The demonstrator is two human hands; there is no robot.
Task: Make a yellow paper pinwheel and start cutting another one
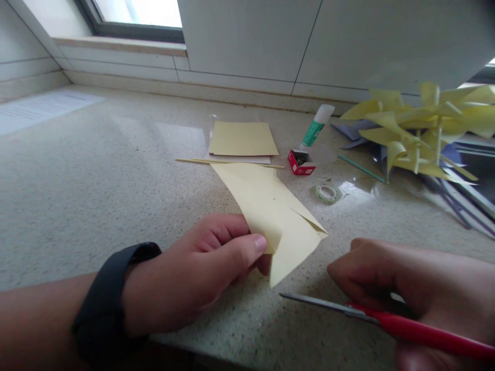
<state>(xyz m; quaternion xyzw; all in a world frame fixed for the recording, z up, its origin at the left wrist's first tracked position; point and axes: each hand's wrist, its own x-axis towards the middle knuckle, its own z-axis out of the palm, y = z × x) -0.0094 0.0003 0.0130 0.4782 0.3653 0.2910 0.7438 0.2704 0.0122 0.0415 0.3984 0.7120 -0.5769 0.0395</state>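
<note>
Between the thumb and fingers of my left hand (216, 257) is a sheet of yellow paper (266, 198), held just above the counter. Slits run in from its corners, and a small dark dot marks its middle. My right hand (402, 283) is closed around red-handled scissors (425, 330) at the lower right. Their blades are together, pointing left, with the tip a little below the paper's lowest corner and apart from it. A dark watch band (112, 293) circles my left wrist.
Behind the paper lie thin wooden sticks (197, 161) and a stack of yellow paper (243, 138). To the right are a glue stick (314, 129), a small red box (301, 164), a tape roll (327, 193), a green stick (361, 167) and several yellow pinwheels (421, 123). A printed sheet (42, 108) lies far left.
</note>
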